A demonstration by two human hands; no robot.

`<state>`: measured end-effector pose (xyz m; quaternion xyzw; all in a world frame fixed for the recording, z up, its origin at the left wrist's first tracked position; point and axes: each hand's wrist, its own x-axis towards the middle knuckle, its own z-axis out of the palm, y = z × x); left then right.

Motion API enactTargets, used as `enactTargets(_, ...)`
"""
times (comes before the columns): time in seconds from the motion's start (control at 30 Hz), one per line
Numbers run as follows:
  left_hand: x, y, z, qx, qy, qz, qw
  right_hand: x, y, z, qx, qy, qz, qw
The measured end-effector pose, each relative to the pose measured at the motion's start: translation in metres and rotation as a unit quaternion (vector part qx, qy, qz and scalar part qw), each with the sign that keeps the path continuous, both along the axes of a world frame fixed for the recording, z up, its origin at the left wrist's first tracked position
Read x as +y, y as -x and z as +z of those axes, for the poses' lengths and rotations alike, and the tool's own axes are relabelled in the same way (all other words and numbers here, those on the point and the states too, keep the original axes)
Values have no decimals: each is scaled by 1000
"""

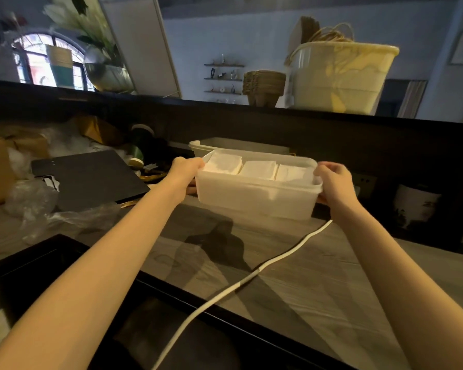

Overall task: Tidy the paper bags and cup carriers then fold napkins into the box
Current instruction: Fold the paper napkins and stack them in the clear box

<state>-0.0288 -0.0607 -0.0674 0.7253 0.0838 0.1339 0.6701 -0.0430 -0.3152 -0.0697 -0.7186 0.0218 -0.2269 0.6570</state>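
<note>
— Over the counter (318,268), from the head view, we see the box (257,196) held up by both ends, with a dark shadow on the wood beneath it.

— Whose grip is on which end?

— Our left hand (186,169) takes the left end, fingers curled round the rim. Our right hand (334,180) takes the right end, fingers curled over the rim and thumb below it. Both are clamped on the box.

— And the napkins?

— We count three white folded stacks of napkins (257,169) side by side inside the box, filling it from end to end. The left stack sits slightly higher than the other two.

— What lies behind the box?

— A second pale tub (241,145) just behind it, against the dark back wall. On the upper ledge (145,100) we see a big translucent bin (342,78) with paper bags (309,29) and their twine handles sticking out, and beside it on the left a stack of brown cup carriers (263,85).

— Anything else on the counter?

— A white cable (251,279) runs across the wood from under the right end of the box toward us. To the left lies a black board (91,177), with crumpled clear plastic (38,201) next to it and brown cartons (0,169) at the far left edge.
</note>
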Motion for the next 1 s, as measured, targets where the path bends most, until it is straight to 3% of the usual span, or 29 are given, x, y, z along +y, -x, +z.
enactTargets(0.3, -20, -37, 34, -37, -14, -23, 999, -18, -31, 28, -74, 9, -44, 996)
enactTargets(0.43, -24, -66, 54, -34, -36, -23, 998, -24, -59, 38, -59, 13, -53, 997)
enactTargets(1.0, -26, -87, 207, 99, -9, -41, 994, -35, -67, 196, 5, 7, 26, 1000)
